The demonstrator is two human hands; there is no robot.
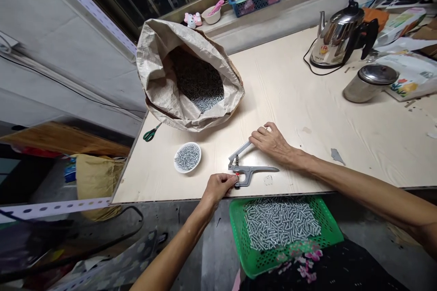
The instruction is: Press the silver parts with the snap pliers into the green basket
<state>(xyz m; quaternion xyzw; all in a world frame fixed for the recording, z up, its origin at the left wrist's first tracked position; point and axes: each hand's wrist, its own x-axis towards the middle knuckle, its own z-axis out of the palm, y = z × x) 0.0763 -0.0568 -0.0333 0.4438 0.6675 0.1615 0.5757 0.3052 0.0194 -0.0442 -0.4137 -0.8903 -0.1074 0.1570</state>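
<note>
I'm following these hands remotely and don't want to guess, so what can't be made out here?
All in the head view:
- Whether the left hand holds anything at the pliers: its fingers cover the spot.
- The red bit there: too small to identify.
- The basket floor: buried under metal pieces.
- The sack bottom: hidden by its contents.
- Right upper arm: cut off by the frame's edge.

On the table (pixel 290 95), a bowl (pixel 186 171) stands before the sack (pixel 153 68), left of the pliers (pixel 250 170).

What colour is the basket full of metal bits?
Green, best seen in the head view.
</note>
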